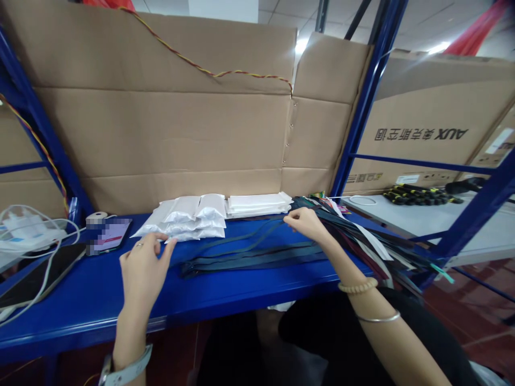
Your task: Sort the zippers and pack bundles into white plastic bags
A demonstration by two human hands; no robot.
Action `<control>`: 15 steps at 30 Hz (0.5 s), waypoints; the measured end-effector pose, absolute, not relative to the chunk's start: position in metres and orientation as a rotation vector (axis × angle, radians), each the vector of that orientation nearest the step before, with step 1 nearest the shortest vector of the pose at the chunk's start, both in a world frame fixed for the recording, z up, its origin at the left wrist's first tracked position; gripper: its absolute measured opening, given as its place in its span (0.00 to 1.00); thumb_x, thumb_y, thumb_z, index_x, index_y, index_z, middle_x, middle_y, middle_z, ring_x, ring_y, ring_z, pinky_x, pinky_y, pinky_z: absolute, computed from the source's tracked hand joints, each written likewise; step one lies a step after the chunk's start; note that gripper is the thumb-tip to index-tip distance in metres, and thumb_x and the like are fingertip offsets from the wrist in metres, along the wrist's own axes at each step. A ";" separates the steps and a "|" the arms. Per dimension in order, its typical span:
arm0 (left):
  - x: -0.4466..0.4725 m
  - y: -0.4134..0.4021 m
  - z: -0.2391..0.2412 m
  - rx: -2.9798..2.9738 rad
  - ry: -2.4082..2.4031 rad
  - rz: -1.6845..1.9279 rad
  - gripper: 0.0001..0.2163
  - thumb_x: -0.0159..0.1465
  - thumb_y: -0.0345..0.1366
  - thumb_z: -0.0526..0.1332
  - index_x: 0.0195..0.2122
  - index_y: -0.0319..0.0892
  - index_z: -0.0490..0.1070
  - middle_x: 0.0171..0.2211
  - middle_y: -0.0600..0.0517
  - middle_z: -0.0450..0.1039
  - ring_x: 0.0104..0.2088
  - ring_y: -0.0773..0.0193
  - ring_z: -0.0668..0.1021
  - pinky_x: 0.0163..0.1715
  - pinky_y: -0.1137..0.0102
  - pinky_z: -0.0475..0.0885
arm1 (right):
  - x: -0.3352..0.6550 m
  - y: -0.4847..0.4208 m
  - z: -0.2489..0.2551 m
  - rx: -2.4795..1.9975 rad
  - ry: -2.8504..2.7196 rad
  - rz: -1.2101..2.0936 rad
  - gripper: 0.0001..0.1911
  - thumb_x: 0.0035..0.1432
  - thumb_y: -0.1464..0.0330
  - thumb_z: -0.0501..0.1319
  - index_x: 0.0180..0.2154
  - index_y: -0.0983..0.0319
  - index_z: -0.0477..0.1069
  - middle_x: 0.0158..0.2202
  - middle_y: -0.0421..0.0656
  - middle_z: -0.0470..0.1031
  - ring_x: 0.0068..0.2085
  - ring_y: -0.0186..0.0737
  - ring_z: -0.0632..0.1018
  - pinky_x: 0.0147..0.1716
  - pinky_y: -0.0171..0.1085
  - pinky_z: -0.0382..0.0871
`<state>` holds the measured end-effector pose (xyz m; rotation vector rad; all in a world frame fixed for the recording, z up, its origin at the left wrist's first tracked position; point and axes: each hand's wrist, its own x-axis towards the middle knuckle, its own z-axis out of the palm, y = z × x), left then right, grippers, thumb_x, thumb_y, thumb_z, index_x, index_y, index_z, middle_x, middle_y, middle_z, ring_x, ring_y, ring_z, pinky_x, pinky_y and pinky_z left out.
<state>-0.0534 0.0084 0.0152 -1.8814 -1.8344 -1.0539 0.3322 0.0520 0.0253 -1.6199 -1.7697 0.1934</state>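
dark straps [249,256] lie lengthwise on the blue bench [92,300], fanning off its right end; the right hand [308,222] pinches one strap near the pile; the left hand [142,262] hovers with fingers apart, just beside white packets [189,217]; a phone [108,233] lies farther left

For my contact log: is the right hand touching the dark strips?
Touching. The head view shows the right hand pinching one of the dark strips between its fingertips.
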 end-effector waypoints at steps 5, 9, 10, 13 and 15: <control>-0.013 0.002 0.014 -2.196 -1.659 -1.212 0.09 0.65 0.42 0.55 0.40 0.44 0.68 0.26 0.56 0.68 0.31 0.63 0.74 0.37 0.68 0.63 | 0.288 0.038 0.025 -1.236 -1.782 0.763 0.22 0.57 0.55 0.55 0.20 0.64 0.68 0.18 0.40 0.69 0.22 0.33 0.71 0.28 0.32 0.63; 0.023 -0.009 0.011 -2.519 -1.511 -1.165 0.09 0.67 0.39 0.53 0.34 0.44 0.70 0.32 0.54 0.74 0.36 0.63 0.74 0.42 0.65 0.62 | 0.251 0.018 0.022 -0.941 -1.787 1.020 0.25 0.60 0.53 0.54 0.19 0.63 0.64 0.18 0.39 0.67 0.24 0.32 0.70 0.32 0.33 0.62; 0.031 -0.012 0.010 -2.554 -1.490 -1.153 0.09 0.67 0.39 0.53 0.34 0.44 0.70 0.33 0.54 0.74 0.37 0.62 0.74 0.43 0.65 0.61 | 0.244 0.014 0.021 -0.885 -1.793 1.066 0.25 0.61 0.53 0.54 0.19 0.63 0.63 0.18 0.39 0.67 0.24 0.32 0.69 0.32 0.34 0.62; 0.044 -0.017 0.008 -2.615 -1.445 -1.138 0.09 0.67 0.38 0.53 0.35 0.45 0.71 0.35 0.54 0.75 0.39 0.62 0.74 0.43 0.64 0.61 | 0.231 0.004 0.020 -0.776 -1.812 1.144 0.25 0.60 0.53 0.56 0.19 0.64 0.63 0.19 0.38 0.66 0.24 0.32 0.68 0.31 0.34 0.60; 0.047 -0.018 0.008 -2.641 -1.430 -1.140 0.09 0.67 0.38 0.54 0.35 0.45 0.71 0.35 0.54 0.75 0.39 0.62 0.74 0.42 0.64 0.61 | 0.227 0.000 0.020 -0.745 -1.818 1.161 0.23 0.59 0.54 0.58 0.20 0.64 0.63 0.20 0.38 0.65 0.24 0.31 0.65 0.29 0.33 0.58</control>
